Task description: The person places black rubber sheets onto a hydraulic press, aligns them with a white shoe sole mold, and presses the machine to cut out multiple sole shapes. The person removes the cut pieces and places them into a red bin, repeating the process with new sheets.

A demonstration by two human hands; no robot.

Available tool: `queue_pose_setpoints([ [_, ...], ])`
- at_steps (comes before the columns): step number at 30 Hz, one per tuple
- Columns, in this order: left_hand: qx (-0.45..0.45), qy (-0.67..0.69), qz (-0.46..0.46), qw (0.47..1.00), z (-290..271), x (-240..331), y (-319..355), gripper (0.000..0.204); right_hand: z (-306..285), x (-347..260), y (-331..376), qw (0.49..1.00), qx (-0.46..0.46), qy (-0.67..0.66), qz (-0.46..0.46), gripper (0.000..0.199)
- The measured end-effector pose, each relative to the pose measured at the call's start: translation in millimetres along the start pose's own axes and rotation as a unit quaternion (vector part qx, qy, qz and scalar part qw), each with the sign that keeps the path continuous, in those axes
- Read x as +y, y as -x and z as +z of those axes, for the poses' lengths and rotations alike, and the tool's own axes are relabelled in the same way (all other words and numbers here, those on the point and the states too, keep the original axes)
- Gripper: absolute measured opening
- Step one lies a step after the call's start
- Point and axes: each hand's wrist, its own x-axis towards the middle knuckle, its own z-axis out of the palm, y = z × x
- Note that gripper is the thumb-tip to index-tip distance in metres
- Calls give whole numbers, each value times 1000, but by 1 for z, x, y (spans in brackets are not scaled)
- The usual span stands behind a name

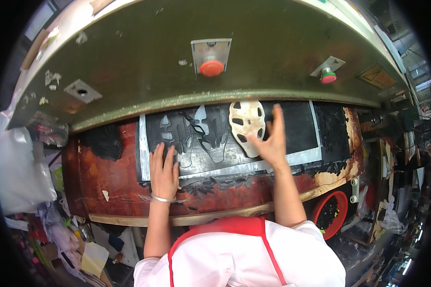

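Observation:
A black sheet [297, 131] lies on the bench under the press, and sole-shaped outlines with cutouts [210, 143] are cut into its left half. On it rests a cream sole-shaped cutting die [248, 119] with several dark openings. My right hand [273, 143] is open at the die's right edge, fingers spread and pointing away. Its thumb overlaps the die; I cannot tell whether it touches. My left hand [164, 168] lies flat, fingers stretched, over the sheet's near left edge beside the cut outlines. A thin black cut strip [196, 125] sits loose among the outlines.
The green press head [153, 62] spans the far side, carrying a red button [211, 67] and another red-and-green button [328, 76]. Black cut pieces [103, 142] are piled left. Black scraps [215, 185] line the near edge. A red bucket [341, 215] stands lower right.

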Motion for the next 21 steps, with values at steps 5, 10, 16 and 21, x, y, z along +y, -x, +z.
queue_pose_setpoints([
  [5, 54, 46, -16, 997, 1, 18, 20, 36, -75, 13, -111, 958, 274, 70, -39, 86],
  [10, 12, 67, 2, 998, 40, 14, 7, 23, -59, 17, -150, 942, 300, 135, -71, 92],
  [16, 40, 77, 3, 996, 45, 12, -17, 10, -66, 42, -131, 947, 256, 178, -73, 90],
  [21, 49, 28, -17, 998, 47, 23, 11, 8, -61, 58, -33, 983, 168, -72, -22, 83],
])
